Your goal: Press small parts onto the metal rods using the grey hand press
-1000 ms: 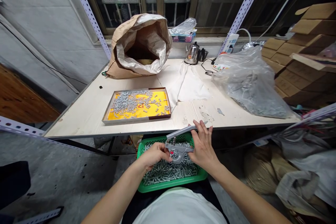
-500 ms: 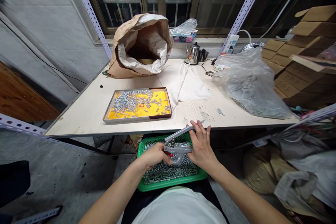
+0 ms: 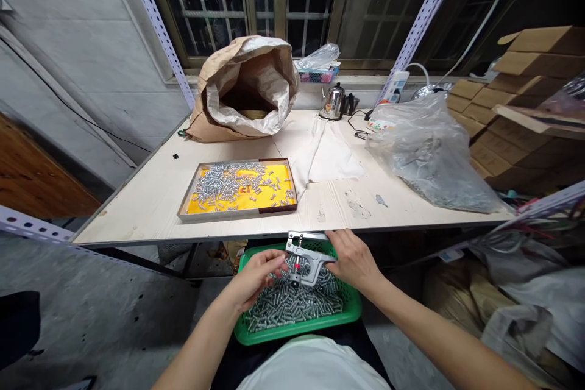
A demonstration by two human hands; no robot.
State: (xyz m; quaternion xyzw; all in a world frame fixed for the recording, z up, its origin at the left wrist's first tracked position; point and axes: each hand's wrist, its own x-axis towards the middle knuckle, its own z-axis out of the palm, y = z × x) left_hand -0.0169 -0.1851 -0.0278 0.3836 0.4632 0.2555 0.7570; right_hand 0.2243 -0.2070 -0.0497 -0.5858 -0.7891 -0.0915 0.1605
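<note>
- Pliers (image 3: 312, 256) of grey metal are in the right hand, above a green basket (image 3: 299, 329), near the close edge of the table (image 3: 146, 213).
- The right hand (image 3: 356, 261) is closed around the right end of the two handles; its fingers lie over the upper handle, and the handles stand roughly side by side with a narrow gap.
- The left hand (image 3: 256, 277) is half curled, with the thumb and fingertips close together, pointing to the right.
- These fingertips are just beside the head of the pliers, at its left; whether they touch it, or pinch some small piece, one cannot tell.
- The head of the pliers, with a small red part, is on the left side of the tool, between the two hands.
- Below both hands, many small metal pieces (image 3: 283, 311) fill the basket.
- Farther and to the left, on the table, a shallow tray (image 3: 219, 216) holds other small silver pieces (image 3: 214, 186) over a yellow bottom.
</note>
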